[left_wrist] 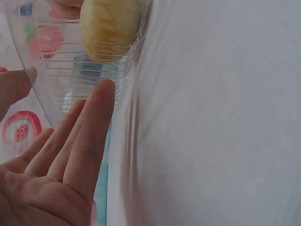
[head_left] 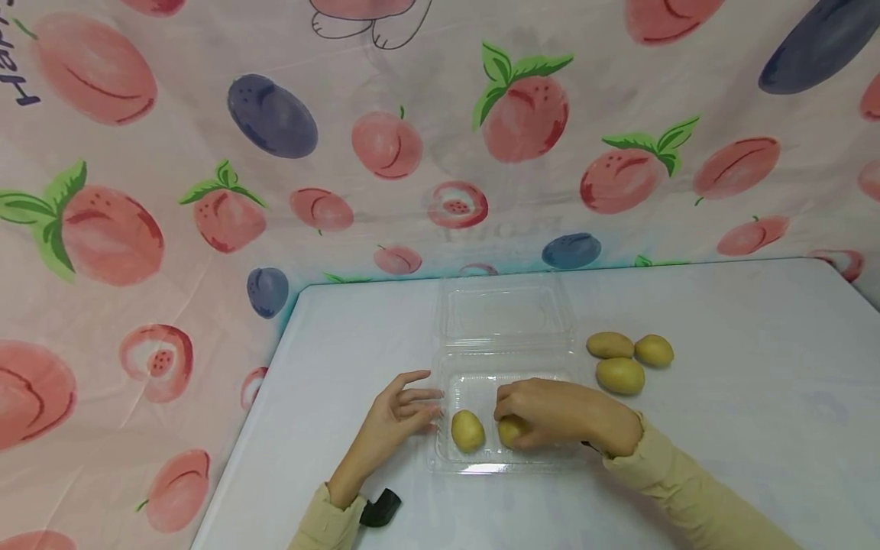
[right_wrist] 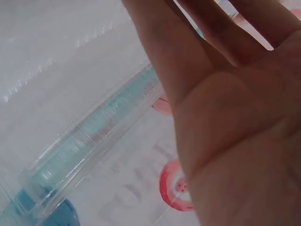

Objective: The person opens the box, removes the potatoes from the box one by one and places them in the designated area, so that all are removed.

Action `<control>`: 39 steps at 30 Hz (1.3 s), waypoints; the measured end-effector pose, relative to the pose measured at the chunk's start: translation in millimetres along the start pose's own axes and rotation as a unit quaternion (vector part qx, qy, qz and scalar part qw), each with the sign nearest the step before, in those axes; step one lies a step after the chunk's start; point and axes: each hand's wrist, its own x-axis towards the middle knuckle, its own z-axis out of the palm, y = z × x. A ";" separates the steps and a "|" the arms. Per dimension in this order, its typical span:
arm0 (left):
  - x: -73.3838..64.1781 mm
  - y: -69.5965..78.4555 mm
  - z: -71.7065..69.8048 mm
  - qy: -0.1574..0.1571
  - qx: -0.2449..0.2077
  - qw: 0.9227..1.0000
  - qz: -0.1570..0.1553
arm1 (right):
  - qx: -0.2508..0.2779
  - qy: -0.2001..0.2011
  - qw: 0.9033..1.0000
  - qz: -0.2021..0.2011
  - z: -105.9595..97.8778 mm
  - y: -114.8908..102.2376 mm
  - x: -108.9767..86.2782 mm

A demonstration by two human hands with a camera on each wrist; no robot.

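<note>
A clear plastic clamshell box (head_left: 447, 367) lies on the table with its lid (head_left: 505, 313) folded back. One yellow potato (head_left: 467, 431) rests in the box's near left part. Beside it, the fingers of my right hand (head_left: 557, 410) grip a second potato (head_left: 510, 431) inside the box, covering most of it. My left hand (head_left: 392, 412) is at the box's left edge with its fingers loosely extended, holding nothing. In the left wrist view, its fingers (left_wrist: 89, 136) point at the ribbed side wall, behind which a potato (left_wrist: 110, 28) shows. The right wrist view hides the right fingertips.
Right of the box, three potatoes lie close together: one (head_left: 609, 344) at the back left, one (head_left: 654, 351) at the right, one (head_left: 621, 376) in front. The white table (head_left: 756, 428) meets a fruit-printed cloth (head_left: 412, 69) behind and at the left.
</note>
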 end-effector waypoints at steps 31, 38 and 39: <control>-0.4 0.0 0.2 0.003 0.000 1.000 -0.005 | -0.008 0.043 0.999 -0.013 -22.3 2.9 -17.3; 0.0 -1.1 -0.2 0.002 0.001 1.000 -0.003 | -0.013 0.061 0.998 -0.026 -26.6 7.8 -24.2; 0.0 -1.2 -0.2 0.002 0.001 1.000 -0.003 | -0.014 0.066 0.997 -0.029 -27.2 8.8 -25.2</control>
